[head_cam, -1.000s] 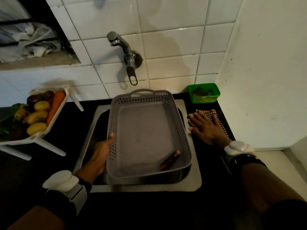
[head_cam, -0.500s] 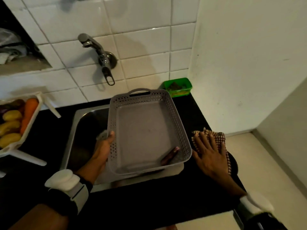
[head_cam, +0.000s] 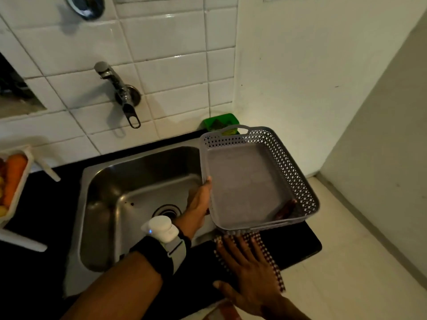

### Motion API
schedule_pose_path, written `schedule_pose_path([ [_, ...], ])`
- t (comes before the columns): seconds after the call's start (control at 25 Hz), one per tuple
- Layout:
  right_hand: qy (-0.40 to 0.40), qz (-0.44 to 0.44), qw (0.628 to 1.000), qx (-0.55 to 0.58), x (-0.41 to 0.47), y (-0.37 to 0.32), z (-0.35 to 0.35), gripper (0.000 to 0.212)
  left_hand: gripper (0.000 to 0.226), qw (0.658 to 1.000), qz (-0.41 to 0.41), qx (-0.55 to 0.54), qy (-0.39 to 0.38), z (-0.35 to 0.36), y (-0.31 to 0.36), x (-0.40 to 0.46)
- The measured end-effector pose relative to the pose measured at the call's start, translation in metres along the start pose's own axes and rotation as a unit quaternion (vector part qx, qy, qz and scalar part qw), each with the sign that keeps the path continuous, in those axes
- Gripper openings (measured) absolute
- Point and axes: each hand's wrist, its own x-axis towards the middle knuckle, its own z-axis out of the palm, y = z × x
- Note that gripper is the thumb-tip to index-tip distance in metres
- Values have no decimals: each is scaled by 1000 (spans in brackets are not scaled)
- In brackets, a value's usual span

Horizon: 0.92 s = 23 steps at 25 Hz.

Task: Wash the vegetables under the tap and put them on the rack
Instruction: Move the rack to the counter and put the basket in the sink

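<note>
A grey perforated plastic basket (head_cam: 254, 179) hangs right of the steel sink (head_cam: 138, 199), its left rim gripped by the left hand (head_cam: 200, 199); the right hand (head_cam: 249, 276) presses flat, fingers spread, on a checked cloth (head_cam: 276, 271).

**Around the sink: what we see besides the job**

We see a green tub (head_cam: 220, 122) in the back corner of the black tabletop (head_cam: 298, 247), partly hidden, with something dark inside that we cannot make out. A checked cloth (head_cam: 269, 252) lies flat on the tabletop near its front edge. White wall tiles (head_cam: 166, 49) run behind, meeting a plain cream wall (head_cam: 300, 77) on the right. A dark recess (head_cam: 13, 88) opens at the far left. Pale floor (head_cam: 351, 262) shows beyond the tabletop's right end.
</note>
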Motion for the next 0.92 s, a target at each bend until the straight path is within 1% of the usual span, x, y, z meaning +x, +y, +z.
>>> schedule_pose_path([
  [0.16, -2, -16, 1000, 4, 7, -8, 2, 82, 59, 1000, 1, 11, 27, 21, -24, 9],
  [0.28, -7, -22, 1000, 16, 8, -7, 5, 84, 54, 998, -26, -20, 47, 24, -27, 14],
  [0.36, -9, -21, 1000, 15, 8, -5, 5, 86, 55, 998, -31, -33, 52, 26, -24, 18],
  [0.4, -9, -24, 1000, 13, 9, -5, 5, 87, 59, 998, -30, -37, 51, 27, -24, 23],
  [0.44, -11, -30, 999, 6, 11, -4, 6, 88, 68, 997, -27, -39, 54, 30, -30, 35],
  [0.52, -13, -48, 999, -1, 12, -3, 8, 88, 93, 997, -25, -26, 61, 33, -42, 61],
  [0.6, -16, -64, 998, -1, 13, -2, 11, 87, 105, 997, -18, -9, 68, 36, -56, 87],
  [0.68, -31, -90, 995, 0, 18, -6, 14, 84, 106, 996, -18, 16, 84, 36, -54, 92],
  [0.76, -65, -131, 989, -21, 26, -18, 21, 76, 105, 995, -16, 28, 95, 38, -51, 98],
  [0.84, -75, -166, 982, -47, 38, -34, 26, 68, 104, 996, -26, -1, 87, 39, -44, 96],
  [0.88, -78, -177, 980, -48, 44, -42, 27, 69, 98, 996, -33, -15, 85, 38, -34, 81],
  [0.92, -78, -180, 979, -44, 49, -49, 26, 72, 87, 996, -33, -28, 74, 39, -20, 59],
])
